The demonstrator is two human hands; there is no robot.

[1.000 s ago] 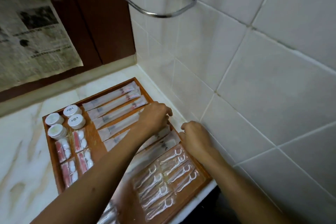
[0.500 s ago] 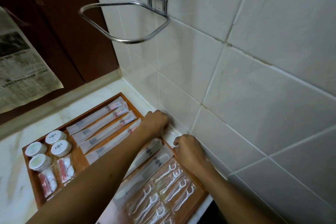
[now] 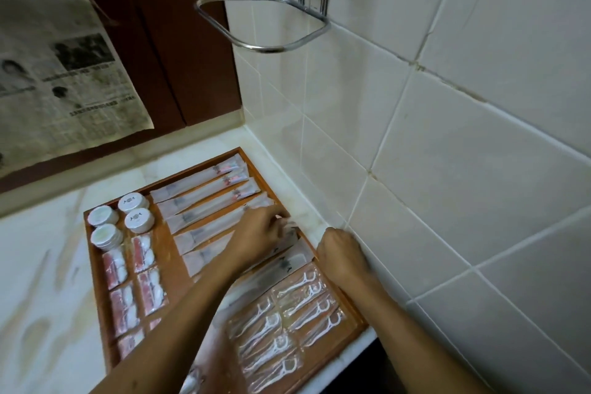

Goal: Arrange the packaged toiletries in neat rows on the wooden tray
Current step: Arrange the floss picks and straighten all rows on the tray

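Note:
The wooden tray (image 3: 96,269) lies on a marble counter against a tiled wall. Long toothbrush packets (image 3: 204,189) lie in rows at its far side. White round jars (image 3: 136,213) and red-and-white packets (image 3: 142,253) fill the left part, and floss-pick packets (image 3: 297,304) the near right. My left hand (image 3: 259,233) reaches over the long packets and pinches the white end of one at the right rim. My right hand (image 3: 339,254) rests knuckles up on the counter strip beside that rim, fingers curled. What is under those fingers is hidden.
The tiled wall (image 3: 447,169) stands close along the tray's right side. A chrome ring holder (image 3: 265,25) juts from it above the tray. A dark wooden cabinet with newspaper (image 3: 64,73) on it stands behind. Marble counter (image 3: 41,281) stretches to the left.
My left hand has drawn back from the counter strip by the wall to the tray's right rim. My right hand has stayed by the rim. The view has shifted.

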